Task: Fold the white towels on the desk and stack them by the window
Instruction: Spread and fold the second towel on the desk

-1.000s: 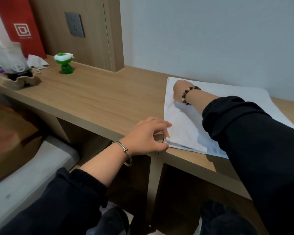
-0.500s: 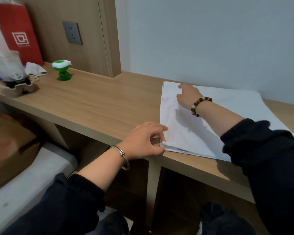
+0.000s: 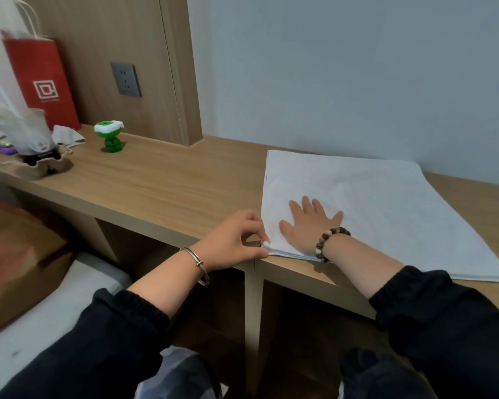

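Observation:
A white towel [image 3: 386,203] lies flat on the wooden desk [image 3: 162,185], folded into a wide layered rectangle against the wall. My left hand [image 3: 236,240] pinches the towel's near left corner at the desk's front edge. My right hand [image 3: 308,223] lies flat on the towel just right of that corner, fingers spread and pressing the cloth down.
At the desk's far left stand a red paper bag [image 3: 43,79], a clear plastic bag over a dark object in a tray [image 3: 32,139], a white mask [image 3: 68,136] and a small green and white toy [image 3: 110,136]. A brown bag [image 3: 15,260] sits on a grey seat below.
My right hand slid from the towel's far left edge back toward me along the cloth and now lies flat near the front corner. My left hand kept its pinch on the corner.

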Available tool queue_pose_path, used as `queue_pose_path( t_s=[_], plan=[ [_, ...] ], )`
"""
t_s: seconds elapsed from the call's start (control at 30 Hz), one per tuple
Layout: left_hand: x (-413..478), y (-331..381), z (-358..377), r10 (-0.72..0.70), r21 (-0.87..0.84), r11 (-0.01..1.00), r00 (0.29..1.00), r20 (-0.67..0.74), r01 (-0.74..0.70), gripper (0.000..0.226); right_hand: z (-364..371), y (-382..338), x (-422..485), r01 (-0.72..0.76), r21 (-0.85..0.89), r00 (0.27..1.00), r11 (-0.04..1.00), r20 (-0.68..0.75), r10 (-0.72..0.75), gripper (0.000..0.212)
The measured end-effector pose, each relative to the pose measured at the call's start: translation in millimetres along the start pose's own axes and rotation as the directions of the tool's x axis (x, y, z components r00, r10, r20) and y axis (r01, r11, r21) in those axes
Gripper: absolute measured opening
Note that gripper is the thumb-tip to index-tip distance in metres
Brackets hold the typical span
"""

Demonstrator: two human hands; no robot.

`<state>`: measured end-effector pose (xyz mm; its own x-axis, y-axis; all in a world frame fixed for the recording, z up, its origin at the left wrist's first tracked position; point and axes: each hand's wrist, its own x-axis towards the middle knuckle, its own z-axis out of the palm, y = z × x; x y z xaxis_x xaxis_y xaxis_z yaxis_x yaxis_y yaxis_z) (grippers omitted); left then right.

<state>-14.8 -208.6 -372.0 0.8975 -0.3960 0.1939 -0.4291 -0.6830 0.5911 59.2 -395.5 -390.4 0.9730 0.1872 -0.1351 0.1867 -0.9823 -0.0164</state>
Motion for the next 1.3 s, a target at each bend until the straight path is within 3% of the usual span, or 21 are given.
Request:
queue_pose_path(
  t_s=[0.13, 0.2, 0.27, 0.33, 0.4, 0.53, 0.7, 0.83, 0.93, 1.0, 1.13, 1.2, 1.23, 1.3],
  plan=[
    [1.5, 3.4, -4.3, 0.217, 0.345, 0.913, 0.975, 0.046, -0.219, 0.014, -13.2, -13.8, 3.2, -0.09, 0.112, 0.996, 0.99, 0.001, 0.09, 0.062],
    [4.6, 4.8, -8.6, 0.179, 0.355, 0.913, 0.98, 0.092, -0.2, 0.015, -10.2, -20.4, 2.3, -0.084, 0.064, 0.996, 0.994, -0.014, 0.085, 0.065],
    [9.8, 4.0, -16.2, 0.016, 0.164, 0.986, 0.992, 0.122, -0.036, 0.014, -5.4, -20.1, 1.9, -0.032, 0.028, 0.999, 0.999, -0.03, 0.033, 0.065],
    [20.0, -0.8, -25.3, -0.161, -0.095, 0.98, 0.979, 0.121, 0.173, 0.019, -3.1, -15.3, 3.6, 0.012, 0.026, 0.999, 1.0, -0.036, -0.011, 0.065],
    [35.7, -10.0, -30.8, -0.305, -0.272, 0.917, 0.952, -0.003, 0.293, 0.02, -1.1, -12.3, 4.3, 0.039, 0.012, 0.998, 0.999, -0.041, -0.038, 0.065],
    [80.2, -29.1, -29.7, -0.596, -0.587, 0.698, 0.787, -0.159, 0.41, 0.015, 5.8, -8.0, -0.8, 0.117, -0.02, 0.99, 0.993, -0.074, -0.118, 0.065],
    [140.4, -40.5, -21.8, -0.697, -0.681, 0.568, 0.71, -0.1, 0.461, 0.021, 9.4, -0.8, -8.8, 0.196, -0.044, 0.975, 0.98, -0.096, -0.199, 0.063],
    [175.1, -56.4, -18.7, -0.716, -0.601, 0.618, 0.678, -0.166, 0.506, 0.018, 5.2, -1.0, -13.3, 0.209, -0.021, 0.974, 0.978, -0.078, -0.21, 0.063],
    [188.4, -64.1, -20.2, -0.716, -0.477, 0.673, 0.659, -0.23, 0.565, 0.047, 2.9, -0.6, -16.3, 0.219, -0.005, 0.973, 0.976, -0.071, -0.219, 0.063],
    [193.6, -62.8, -21.0, -0.714, -0.448, 0.682, 0.658, -0.239, 0.578, 0.052, 2.8, -0.6, -17.2, 0.218, 0.0, 0.974, 0.976, -0.069, -0.217, 0.062],
    [205.8, -68.2, -23.1, -0.709, -0.466, 0.685, 0.661, -0.246, 0.56, 0.042, 4.9, -1.2, -16.3, 0.215, 0.007, 0.974, 0.977, -0.074, -0.214, 0.062],
    [208.6, -77.7, -27.6, -0.752, -0.51, 0.645, 0.591, -0.291, 0.569, 0.036, 6.2, -0.8, -16.3, 0.219, 0.012, 0.973, 0.976, -0.083, -0.217, 0.063],
    [210.3, -88.2, -27.1, -0.732, -0.452, 0.678, 0.588, -0.344, 0.58, 0.03, 6.5, -0.4, -16.2, 0.223, 0.016, 0.972, 0.975, -0.084, -0.221, 0.063],
    [212.1, -94.6, -34.9, -0.793, -0.572, 0.593, 0.532, -0.296, 0.567, 0.024, 6.5, 0.5, -16.1, 0.23, 0.02, 0.971, 0.973, -0.074, -0.228, 0.063]
  ],
)
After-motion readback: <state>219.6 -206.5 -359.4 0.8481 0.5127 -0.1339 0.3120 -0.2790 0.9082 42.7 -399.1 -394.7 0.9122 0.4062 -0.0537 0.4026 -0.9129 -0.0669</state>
